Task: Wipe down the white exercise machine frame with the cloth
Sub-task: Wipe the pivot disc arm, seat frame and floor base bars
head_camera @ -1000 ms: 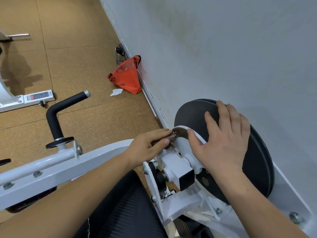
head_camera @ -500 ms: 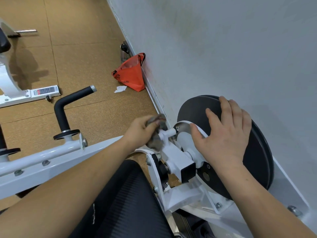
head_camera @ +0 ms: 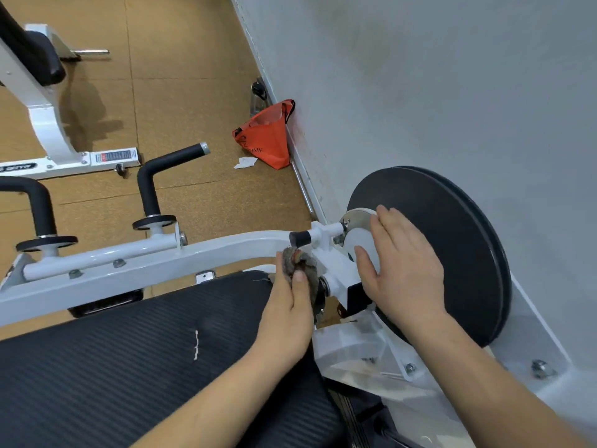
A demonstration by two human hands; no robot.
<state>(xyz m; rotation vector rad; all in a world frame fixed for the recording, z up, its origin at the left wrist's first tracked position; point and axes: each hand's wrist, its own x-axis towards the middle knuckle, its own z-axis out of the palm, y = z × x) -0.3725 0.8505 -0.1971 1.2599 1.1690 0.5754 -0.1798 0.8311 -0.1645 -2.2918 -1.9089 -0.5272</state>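
Observation:
The white exercise machine frame runs as a curved tube from the left to a pivot by the wall. My left hand grips a small grey cloth and presses it against the frame's underside just left of the pivot. My right hand lies flat, fingers straight, on the white hub plate and the large black disc behind it. A short black-tipped pin sticks out of the frame just above the cloth.
A ribbed black pad fills the foreground under my arms. Two black handles rise from the frame at left. Another white machine stands at far left. An orange bag and a bottle sit against the grey wall.
My left hand has drawn the cloth down and back from the pin at the pivot to the frame's underside. My right hand stays on the disc. The camera has shifted, showing more floor.

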